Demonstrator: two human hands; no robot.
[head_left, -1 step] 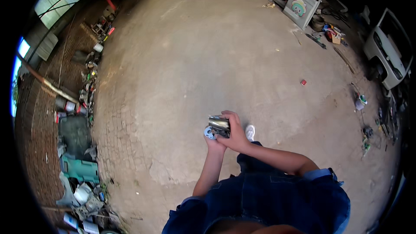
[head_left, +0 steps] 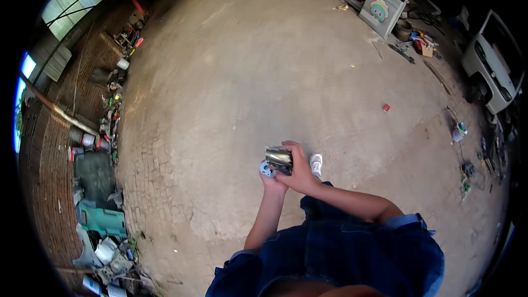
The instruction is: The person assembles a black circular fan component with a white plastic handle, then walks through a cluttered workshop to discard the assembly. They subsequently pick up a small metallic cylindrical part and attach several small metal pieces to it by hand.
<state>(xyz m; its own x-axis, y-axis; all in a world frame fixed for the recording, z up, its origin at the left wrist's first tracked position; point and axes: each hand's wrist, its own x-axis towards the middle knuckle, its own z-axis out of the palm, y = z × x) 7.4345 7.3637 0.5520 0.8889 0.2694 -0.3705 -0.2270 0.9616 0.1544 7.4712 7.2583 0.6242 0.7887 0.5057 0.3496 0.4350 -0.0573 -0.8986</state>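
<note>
In front of my body I hold a cylindrical metal motor-like part [head_left: 279, 157] in both hands, above the floor. It has a shiny rounded body, darker pieces beneath and a pale blue round end plate with holes [head_left: 266, 169] at its left. My left hand [head_left: 271, 183] supports it from below, its fingers mostly hidden behind the part. Wrapped round the right side is my right hand [head_left: 298, 171], with fingers over the top and the thumb near the lower edge.
Concrete floor [head_left: 264, 77] stretches ahead. A small red box [head_left: 386, 108] lies on it to the right. Car doors [head_left: 379, 11] and a white body panel [head_left: 495, 69] stand at the right. Buckets, a teal plastic piece [head_left: 103, 221] and scrap line the left wall.
The view has shifted slightly, and my white shoe shows a little farther left against my hands. Both hands keep the same hold on the metal part.
</note>
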